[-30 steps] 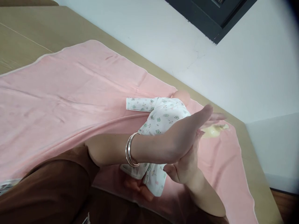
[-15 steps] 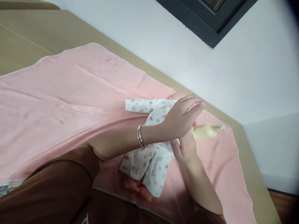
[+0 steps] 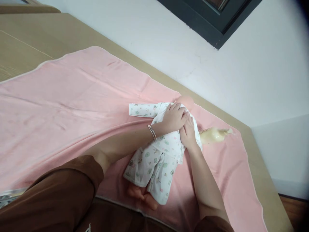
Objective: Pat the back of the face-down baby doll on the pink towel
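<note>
A baby doll (image 3: 154, 161) in a white printed suit lies on a pink blanket (image 3: 72, 106), head (image 3: 185, 100) toward the wall, bare feet (image 3: 142, 195) toward me. One sleeve (image 3: 141, 109) stretches out to the left and a bare doll arm (image 3: 214, 134) sticks out to the right. My left hand (image 3: 173, 117), with a silver bangle on the wrist, rests on the doll's chest with fingers curled onto the cloth. My right hand (image 3: 188, 132) lies beside it on the chest, fingers pressed on the garment near the neck. Both hands touch each other.
The blanket covers a tan wooden surface (image 3: 29, 35) that runs along a white wall (image 3: 217, 74). A dark window frame (image 3: 212, 19) is above. My brown sleeve (image 3: 53, 196) fills the lower left. Wooden floor shows at the bottom right corner.
Both hands came down from above the doll, where the left palm was raised and open, and now press together on the doll's chest.
</note>
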